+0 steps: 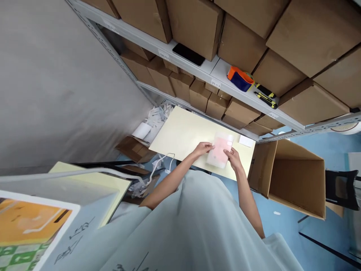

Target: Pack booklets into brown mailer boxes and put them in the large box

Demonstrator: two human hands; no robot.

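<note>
Both hands hold a flat pink item in a cloudy, translucent plastic pouch (220, 150) over the pale yellow table (183, 131). My left hand (205, 148) pinches its left edge between thumb and fingers. On the opposite edge, my right hand (233, 158) grips with the thumb lying on top and the fingers underneath. What exactly the pouch contains cannot be made out. Just beyond my right hand, a small white piece like a label or paper stack (246, 141) lies at the table's far right corner.
Metal shelves (197, 69) packed with cardboard boxes rise behind the table, bearing a black phone (188, 54), an orange-and-blue tape dispenser (240, 78) and box cutters (265, 100). A large open carton (296, 184) stands right. Crumpled white scraps (156, 117) and a cable (153, 169) are left.
</note>
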